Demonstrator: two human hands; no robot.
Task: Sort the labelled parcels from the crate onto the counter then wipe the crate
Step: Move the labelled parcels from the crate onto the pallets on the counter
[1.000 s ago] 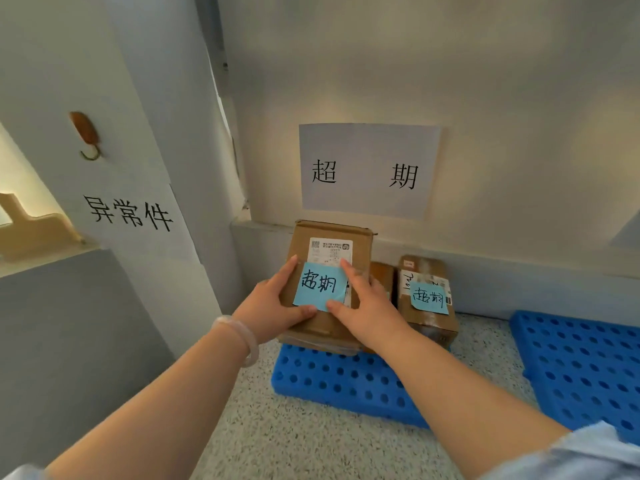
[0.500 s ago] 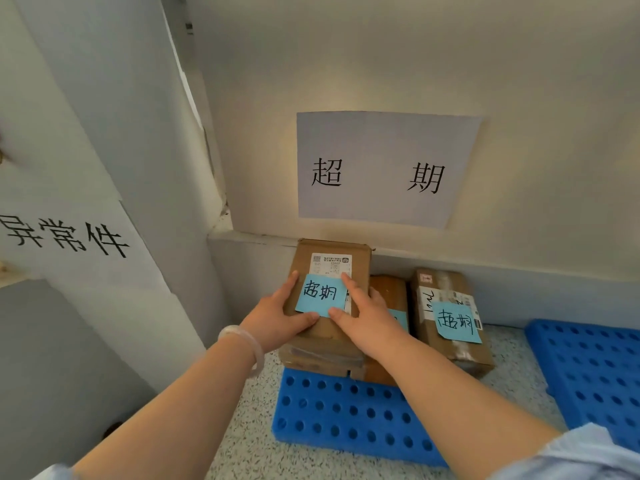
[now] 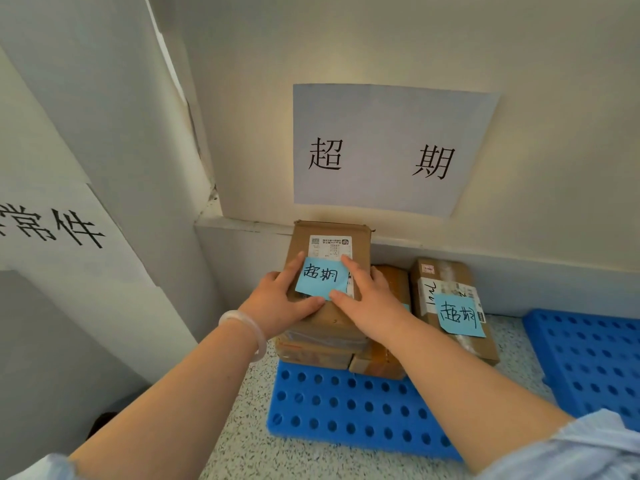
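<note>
A brown cardboard parcel with a white shipping label and a blue sticky note lies on top of a stack of parcels on a blue perforated pad. My left hand grips its left side and my right hand its right side, thumbs on top. Under it lies another brown parcel. To the right, a parcel is partly hidden by my right hand, and a further parcel carries its own blue note. No crate is in view.
A white paper sign hangs on the wall above the stack. Another sign is on the pillar at left. A second blue pad lies at right on the speckled surface. The stack sits against the wall's ledge.
The view has moved closer and lower toward the wall. The parcel in my hands has come down onto the stack, with both hands still on it.
</note>
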